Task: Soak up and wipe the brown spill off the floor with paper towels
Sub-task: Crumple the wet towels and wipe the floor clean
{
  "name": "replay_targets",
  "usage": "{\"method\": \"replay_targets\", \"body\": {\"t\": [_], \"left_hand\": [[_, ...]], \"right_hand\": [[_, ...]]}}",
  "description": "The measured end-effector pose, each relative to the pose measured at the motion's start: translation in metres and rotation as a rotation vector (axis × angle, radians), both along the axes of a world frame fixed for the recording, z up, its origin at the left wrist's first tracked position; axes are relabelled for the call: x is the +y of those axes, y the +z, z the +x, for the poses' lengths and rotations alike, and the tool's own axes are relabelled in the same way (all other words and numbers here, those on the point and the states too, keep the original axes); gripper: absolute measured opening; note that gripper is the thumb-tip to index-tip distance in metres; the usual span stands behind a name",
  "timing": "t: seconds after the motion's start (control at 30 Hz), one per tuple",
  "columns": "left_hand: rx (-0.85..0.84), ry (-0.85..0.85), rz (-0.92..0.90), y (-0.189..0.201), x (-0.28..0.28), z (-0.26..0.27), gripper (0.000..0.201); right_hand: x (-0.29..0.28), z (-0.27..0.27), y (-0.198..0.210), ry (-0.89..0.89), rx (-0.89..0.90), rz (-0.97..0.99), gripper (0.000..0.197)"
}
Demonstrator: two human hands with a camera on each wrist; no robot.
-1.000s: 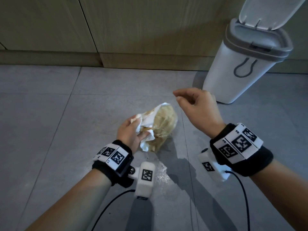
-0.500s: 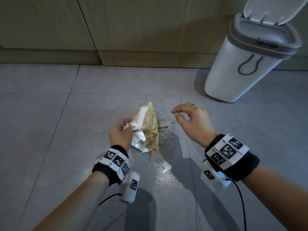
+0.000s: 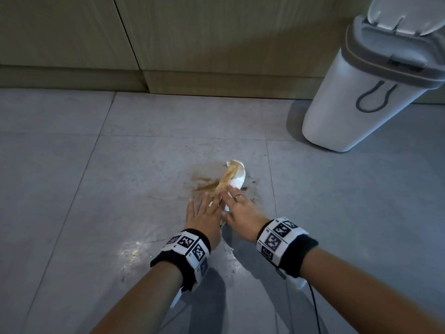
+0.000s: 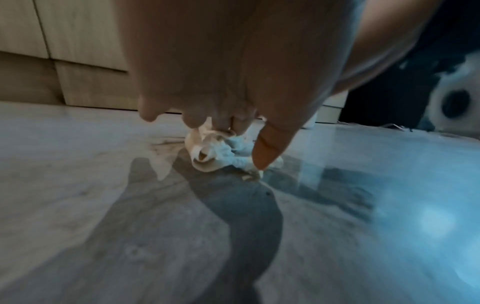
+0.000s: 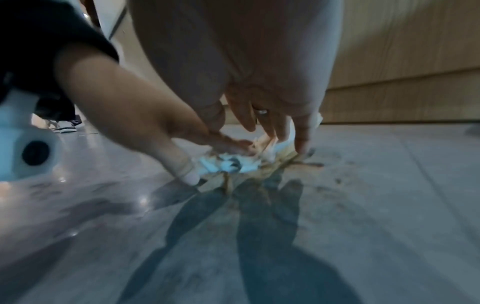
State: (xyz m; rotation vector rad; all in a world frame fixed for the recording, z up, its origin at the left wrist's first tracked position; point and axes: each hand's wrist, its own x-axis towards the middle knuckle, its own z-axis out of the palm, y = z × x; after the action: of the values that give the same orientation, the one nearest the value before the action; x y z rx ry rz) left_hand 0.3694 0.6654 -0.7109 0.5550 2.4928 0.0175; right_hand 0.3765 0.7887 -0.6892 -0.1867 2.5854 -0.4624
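A crumpled white paper towel, soaked brown along one side, lies on the brown spill on the grey tiled floor. My left hand and right hand lie side by side on its near end, fingers straight, pressing it down. In the left wrist view my left hand touches the paper towel with straight fingers. The right wrist view shows my right hand and the left thumb on the paper towel, with brown streaks of the spill beside it.
A white pedal bin with its lid up stands at the back right. Wooden cabinet fronts run along the back. A wet shiny patch marks the floor near my left wrist.
My left hand brought the towel down from the air onto the spill and flattened out on it. My empty right hand came down and now presses the towel too.
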Motion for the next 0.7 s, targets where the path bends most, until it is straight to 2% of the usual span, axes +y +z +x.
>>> {"method": "replay_targets", "body": {"t": [0.07, 0.13, 0.23, 0.33, 0.37, 0.43, 0.53, 0.7], "left_hand": [[-0.066, 0.078, 0.098, 0.002, 0.0, -0.007, 0.069], [-0.076, 0.187, 0.282, 0.002, -0.008, -0.014, 0.066], [0.117, 0.378, 0.481, 0.002, -0.034, -0.021, 0.056], [0.162, 0.546, 0.366, -0.001, -0.065, -0.027, 0.054], [0.122, 0.585, 0.285, -0.003, -0.075, -0.029, 0.062], [0.025, 0.649, 0.17, -0.006, -0.088, -0.032, 0.091], [-0.056, 0.658, 0.107, -0.009, -0.092, -0.035, 0.114], [-0.113, 0.631, 0.032, -0.011, -0.086, -0.043, 0.117]], "right_hand": [[-0.007, -0.003, -0.008, -0.031, -0.078, -0.016, 0.056], [-0.01, -0.008, -0.013, -0.105, -0.159, -0.085, 0.058], [-0.012, -0.014, -0.017, -0.141, -0.201, -0.076, 0.062], [-0.021, -0.014, -0.019, -0.152, -0.106, 0.022, 0.065], [-0.026, -0.014, -0.02, -0.161, -0.078, 0.036, 0.065], [-0.033, -0.012, -0.023, -0.171, -0.058, 0.047, 0.065], [-0.039, -0.014, -0.027, -0.158, -0.045, 0.087, 0.068], [-0.046, -0.008, -0.021, -0.257, 0.108, 0.02, 0.062]]}}
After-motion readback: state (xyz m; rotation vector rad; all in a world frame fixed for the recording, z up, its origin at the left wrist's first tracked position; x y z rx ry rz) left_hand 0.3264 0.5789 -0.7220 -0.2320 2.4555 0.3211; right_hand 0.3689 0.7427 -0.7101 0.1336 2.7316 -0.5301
